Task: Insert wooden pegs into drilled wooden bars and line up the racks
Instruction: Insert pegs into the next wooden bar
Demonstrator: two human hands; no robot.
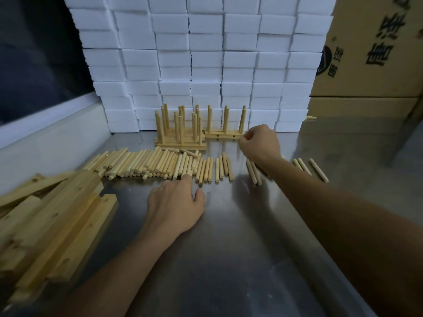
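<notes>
Several finished peg racks (180, 138) stand side by side at the back of the metal table (229, 248). Just right of them stands one more drilled bar (223, 134) with three upright pegs. My right hand (259, 143) is at that bar's right end, fingers curled against it. Loose wooden pegs (148, 164) lie in a long row across the table's middle. My left hand (176, 202) rests flat on the table, fingertips touching the near ends of those pegs. Drilled wooden bars (52, 225) are piled at the left.
A wall of white foam blocks (206, 65) rises behind the racks. Cardboard boxes (370, 53) stand at the right. A few stray pegs (318, 170) lie right of my right forearm. A dark window with a white sill (45, 124) runs along the left.
</notes>
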